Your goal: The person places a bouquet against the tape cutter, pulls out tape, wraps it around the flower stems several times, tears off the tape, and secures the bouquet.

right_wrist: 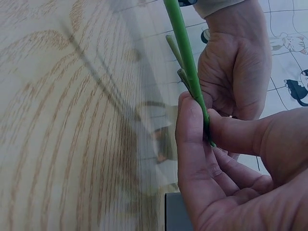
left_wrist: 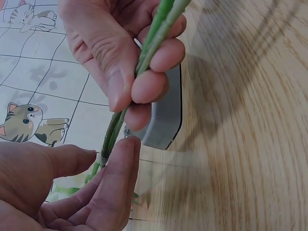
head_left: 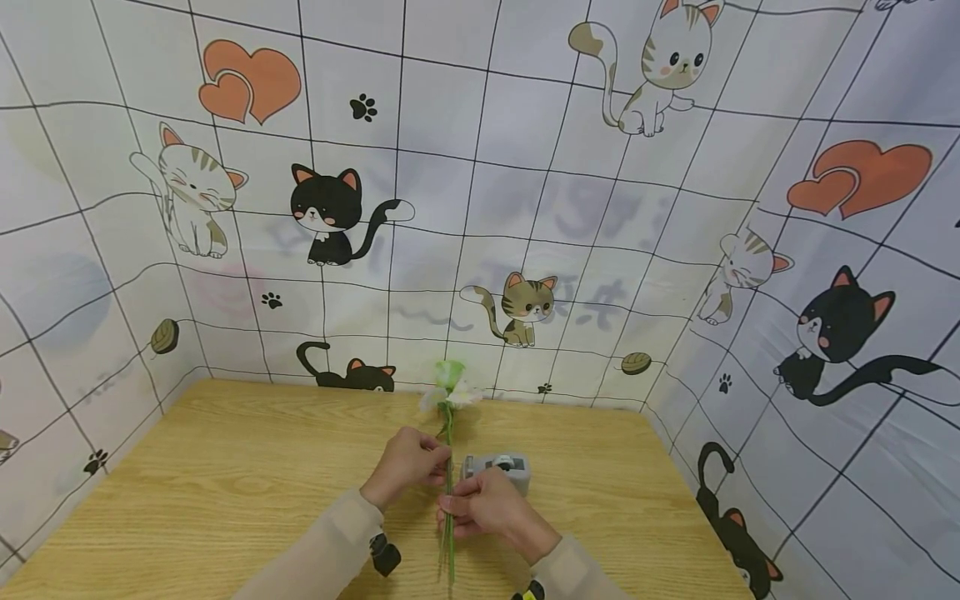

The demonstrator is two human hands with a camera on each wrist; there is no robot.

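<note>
Artificial-looking flowers with pale green and white heads (head_left: 450,375) are held upright over the table, their green stems (head_left: 451,533) running down together. My left hand (head_left: 408,468) holds the stems a little below the blooms, thumb and fingers on either side. Lower down, my right hand (head_left: 491,507) pinches the bundle between thumb and fingers. Close up in the right wrist view, one thick stem (right_wrist: 180,38) extends past shorter cut stem ends (right_wrist: 174,48). Right behind the right hand stands a grey tape dispenser (head_left: 517,472), partly covered by that hand.
The wood-grain table (head_left: 285,467) spreads out on both sides of the hands. A cloth with cat prints (head_left: 420,208) hangs along the table's back and sides. Small dark devices, one of them a black wrist camera (head_left: 385,554), sit at the sleeves.
</note>
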